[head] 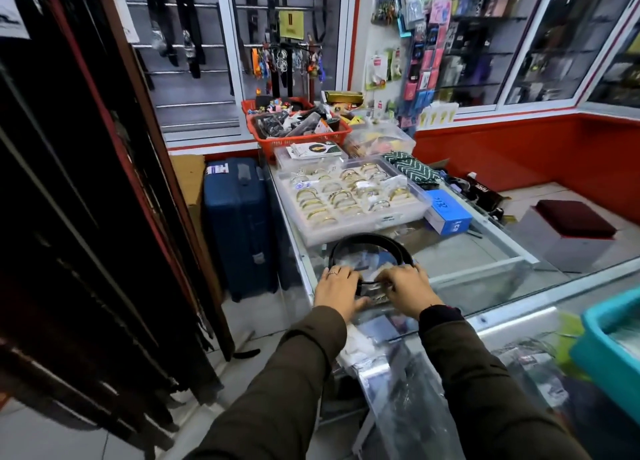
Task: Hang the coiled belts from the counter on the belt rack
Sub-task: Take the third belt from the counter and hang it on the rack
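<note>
We saw a clear tray of gold bangles beside a blue box, red baskets of trinkets behind it, a blue suitcase on the floor, and a teal bin at right.

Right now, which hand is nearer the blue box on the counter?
Right. The right hand sits on the black belt nearer the blue box, which lies beyond it and to its right. The left hand grips the belt's other side, farther away.

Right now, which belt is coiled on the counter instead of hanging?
The black belt looped on the glass counter, under both hands; the others hang straight on wall rails and the rack at left.
</note>
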`<state>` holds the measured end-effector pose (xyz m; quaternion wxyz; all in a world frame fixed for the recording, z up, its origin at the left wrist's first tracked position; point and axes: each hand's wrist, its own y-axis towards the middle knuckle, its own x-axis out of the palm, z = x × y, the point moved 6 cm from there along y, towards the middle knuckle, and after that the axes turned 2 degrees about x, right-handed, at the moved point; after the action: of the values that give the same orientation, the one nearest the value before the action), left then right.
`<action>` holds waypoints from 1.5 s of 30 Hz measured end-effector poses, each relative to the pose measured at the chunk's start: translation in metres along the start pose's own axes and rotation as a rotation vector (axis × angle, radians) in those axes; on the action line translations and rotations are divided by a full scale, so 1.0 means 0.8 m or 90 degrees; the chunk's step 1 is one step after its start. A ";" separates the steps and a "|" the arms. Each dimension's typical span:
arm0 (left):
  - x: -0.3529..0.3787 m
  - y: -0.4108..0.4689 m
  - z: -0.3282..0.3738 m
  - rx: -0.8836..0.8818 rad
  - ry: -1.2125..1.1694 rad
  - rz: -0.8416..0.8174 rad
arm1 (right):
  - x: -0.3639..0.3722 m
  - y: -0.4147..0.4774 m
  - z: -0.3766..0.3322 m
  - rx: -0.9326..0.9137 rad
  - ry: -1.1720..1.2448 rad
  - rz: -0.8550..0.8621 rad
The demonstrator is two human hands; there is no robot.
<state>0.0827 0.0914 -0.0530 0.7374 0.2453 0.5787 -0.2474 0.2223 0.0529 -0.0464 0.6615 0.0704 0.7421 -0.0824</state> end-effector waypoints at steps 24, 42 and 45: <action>-0.163 -0.196 -0.155 -0.320 -0.687 0.570 | -0.092 -0.052 -0.237 -0.201 0.670 -0.009; -0.302 -0.291 -0.181 -0.246 -0.627 0.800 | -0.194 -0.066 -0.364 -0.407 0.705 0.096; -0.340 -0.293 -0.184 -0.222 -0.562 0.812 | -0.212 -0.060 -0.375 -0.428 0.857 -0.005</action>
<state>-0.2335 0.0312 0.1636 0.9257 0.2901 0.0114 0.2424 -0.0600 0.0712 0.1567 0.0502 -0.1027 0.9716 0.2070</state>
